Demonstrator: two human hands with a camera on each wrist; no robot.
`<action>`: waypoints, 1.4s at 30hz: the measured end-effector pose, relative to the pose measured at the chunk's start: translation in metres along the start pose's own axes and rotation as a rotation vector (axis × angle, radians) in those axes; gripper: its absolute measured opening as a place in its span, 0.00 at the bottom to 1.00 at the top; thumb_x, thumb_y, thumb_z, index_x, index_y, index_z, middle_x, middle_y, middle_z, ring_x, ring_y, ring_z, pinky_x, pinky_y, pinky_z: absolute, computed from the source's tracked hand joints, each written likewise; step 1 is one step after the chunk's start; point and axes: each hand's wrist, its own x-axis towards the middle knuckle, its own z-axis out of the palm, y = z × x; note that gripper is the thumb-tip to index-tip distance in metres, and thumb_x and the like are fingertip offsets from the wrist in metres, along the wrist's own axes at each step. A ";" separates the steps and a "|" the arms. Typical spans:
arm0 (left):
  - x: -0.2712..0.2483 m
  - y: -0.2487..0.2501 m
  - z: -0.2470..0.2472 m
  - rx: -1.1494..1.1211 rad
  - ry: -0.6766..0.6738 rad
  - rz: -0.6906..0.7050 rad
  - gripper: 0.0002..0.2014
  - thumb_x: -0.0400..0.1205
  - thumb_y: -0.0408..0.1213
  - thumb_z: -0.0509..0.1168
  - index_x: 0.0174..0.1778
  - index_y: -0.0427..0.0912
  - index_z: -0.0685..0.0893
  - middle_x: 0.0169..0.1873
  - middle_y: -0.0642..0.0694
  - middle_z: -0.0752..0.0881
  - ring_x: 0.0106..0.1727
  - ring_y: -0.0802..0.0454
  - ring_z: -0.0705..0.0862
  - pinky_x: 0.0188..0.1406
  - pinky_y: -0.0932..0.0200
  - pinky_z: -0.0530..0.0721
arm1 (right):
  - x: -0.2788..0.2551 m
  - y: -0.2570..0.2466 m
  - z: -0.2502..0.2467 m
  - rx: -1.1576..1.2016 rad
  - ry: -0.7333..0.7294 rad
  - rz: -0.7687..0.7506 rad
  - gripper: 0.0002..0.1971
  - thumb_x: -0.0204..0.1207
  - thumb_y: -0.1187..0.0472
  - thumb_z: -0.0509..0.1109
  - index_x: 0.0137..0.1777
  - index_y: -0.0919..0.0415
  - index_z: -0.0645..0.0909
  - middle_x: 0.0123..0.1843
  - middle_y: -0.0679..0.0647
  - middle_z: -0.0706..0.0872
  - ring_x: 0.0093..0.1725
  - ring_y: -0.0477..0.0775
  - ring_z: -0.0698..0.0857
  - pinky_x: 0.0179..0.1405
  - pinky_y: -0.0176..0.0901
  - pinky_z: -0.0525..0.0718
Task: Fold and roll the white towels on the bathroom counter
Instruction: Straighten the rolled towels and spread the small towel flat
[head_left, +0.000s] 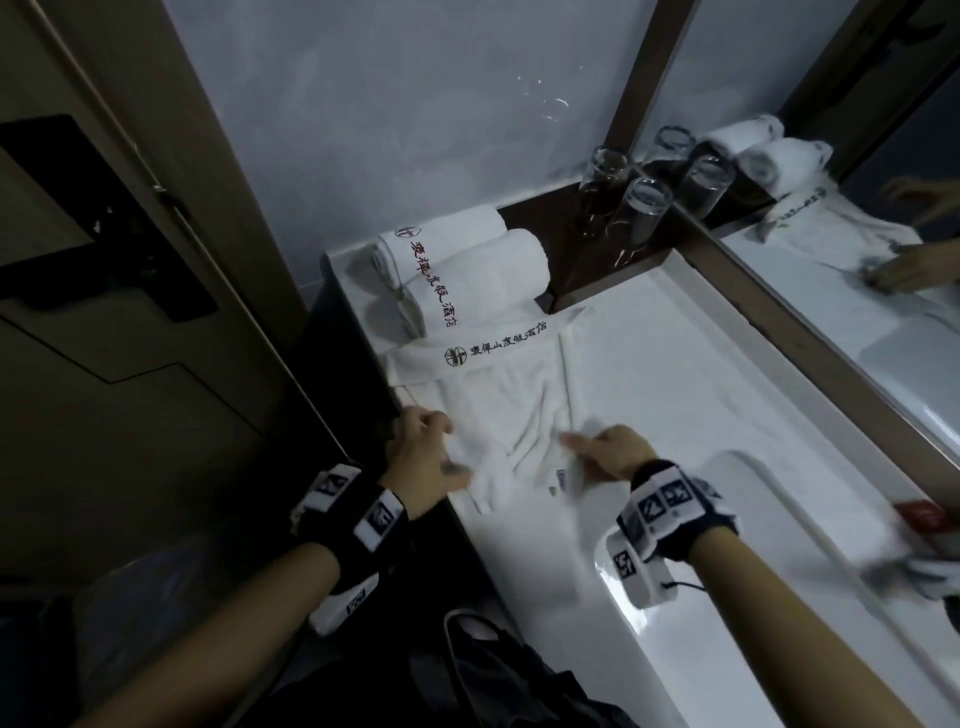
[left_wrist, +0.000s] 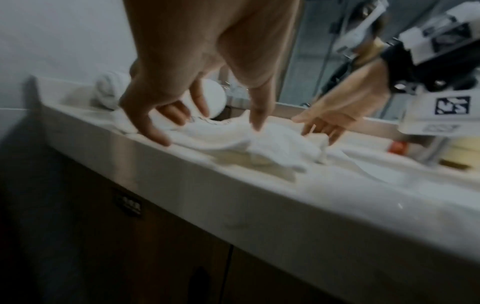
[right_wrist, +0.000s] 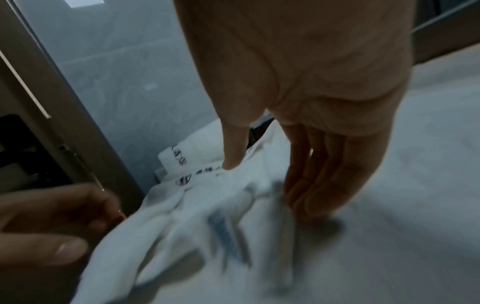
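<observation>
A white towel (head_left: 511, 410) with a dark embroidered logo lies wrinkled and partly folded on the white counter (head_left: 701, 395). My left hand (head_left: 428, 452) is at the towel's near left edge, fingers spread and loosely bent, tips touching the cloth (left_wrist: 272, 142). My right hand (head_left: 605, 452) lies on the towel's near right part with straight fingers (right_wrist: 319, 181) and its thumb pressing the fabric. Two rolled white towels (head_left: 467, 265) lie at the counter's far left end.
Two drinking glasses (head_left: 626, 202) stand in a dark niche beyond the rolled towels. A mirror (head_left: 852, 218) runs along the right. The sink basin (head_left: 753, 545) lies near my right wrist, with a red packet (head_left: 922, 517) past it. A door stands at left.
</observation>
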 end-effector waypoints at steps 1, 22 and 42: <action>-0.005 0.003 0.008 0.061 -0.058 0.102 0.30 0.64 0.43 0.75 0.61 0.42 0.75 0.63 0.41 0.67 0.65 0.43 0.67 0.65 0.54 0.66 | -0.002 0.004 0.009 -0.002 -0.019 0.000 0.22 0.69 0.43 0.74 0.38 0.65 0.81 0.39 0.57 0.85 0.44 0.58 0.84 0.45 0.42 0.82; -0.016 -0.039 -0.038 -0.081 -0.121 0.172 0.09 0.74 0.29 0.71 0.43 0.28 0.79 0.41 0.42 0.74 0.45 0.46 0.78 0.42 0.65 0.70 | -0.019 0.039 0.014 -0.685 0.300 -0.584 0.13 0.70 0.55 0.72 0.51 0.62 0.81 0.55 0.56 0.80 0.53 0.61 0.81 0.46 0.43 0.74; -0.032 -0.024 -0.023 -0.049 -0.446 0.258 0.08 0.72 0.36 0.65 0.45 0.39 0.83 0.42 0.42 0.86 0.47 0.46 0.84 0.52 0.50 0.82 | -0.019 0.048 -0.039 -0.445 -0.129 -0.239 0.25 0.64 0.35 0.72 0.20 0.53 0.71 0.21 0.43 0.71 0.27 0.44 0.72 0.32 0.34 0.68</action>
